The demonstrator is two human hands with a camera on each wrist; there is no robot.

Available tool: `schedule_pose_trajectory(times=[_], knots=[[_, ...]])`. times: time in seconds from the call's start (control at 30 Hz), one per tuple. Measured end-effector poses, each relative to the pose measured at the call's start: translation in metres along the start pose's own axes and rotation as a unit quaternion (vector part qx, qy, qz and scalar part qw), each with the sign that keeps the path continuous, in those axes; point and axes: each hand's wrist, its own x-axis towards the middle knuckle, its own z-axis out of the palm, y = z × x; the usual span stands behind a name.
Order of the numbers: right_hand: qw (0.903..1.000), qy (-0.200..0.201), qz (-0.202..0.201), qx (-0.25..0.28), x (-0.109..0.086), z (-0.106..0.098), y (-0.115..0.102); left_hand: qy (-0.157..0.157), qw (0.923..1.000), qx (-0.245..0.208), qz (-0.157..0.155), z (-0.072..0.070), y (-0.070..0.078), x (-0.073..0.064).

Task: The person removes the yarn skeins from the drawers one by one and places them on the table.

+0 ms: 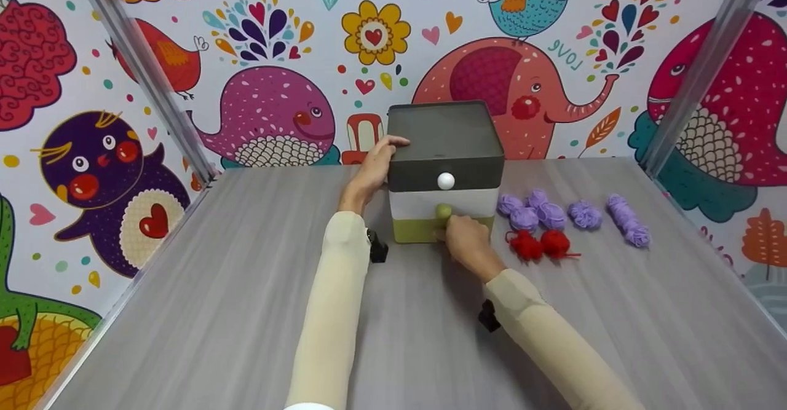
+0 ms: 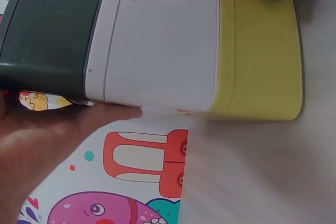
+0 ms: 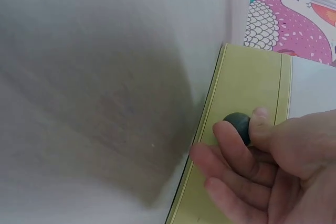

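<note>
A three-tier drawer box (image 1: 444,130) stands near the back wall. Its top drawer (image 1: 412,176) is dark grey-green with a white knob (image 1: 446,181), the middle drawer (image 1: 409,204) white with a green knob (image 1: 443,211). The bottom drawer (image 3: 252,77) is yellow-green and bears a dark round knob (image 3: 239,125). My right hand (image 1: 470,241) pinches this dark knob between thumb and index finger, the other fingers beside the drawer front. My left hand (image 1: 376,167) rests against the box's left side, its fingertips over the top edge. All three drawer fronts line up.
Right of the box on the grey table (image 1: 258,311) lie several purple yarn balls (image 1: 524,218), two red yarn balls (image 1: 556,244) and a long purple yarn bundle (image 1: 627,220). A patterned wall (image 1: 375,96) closes off the back, with metal posts (image 1: 147,78) at the corners.
</note>
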Motion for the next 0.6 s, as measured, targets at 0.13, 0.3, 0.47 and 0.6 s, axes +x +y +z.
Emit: schedule_pose_trajectory(times=[0.13,0.3,0.47,0.6], knots=[[0.9995,0.026,-0.01,0.012,-0.002,0.003,-0.004,0.009,0.9999,-0.001,0.008,-0.002,-0.001,-0.001],[0.9992,0.035,-0.015,0.016,-0.004,0.008,-0.008,0.027,0.9992,0.015,0.025,-0.003,-0.004,-0.005],[0.9976,0.028,-0.004,0.063,-0.001,0.008,0.001,0.071,0.9928,0.047,0.084,0.004,-0.007,-0.005],[0.9922,0.003,0.026,0.121,0.001,0.004,0.018,0.072,0.9903,0.047,0.109,0.014,-0.014,-0.005]])
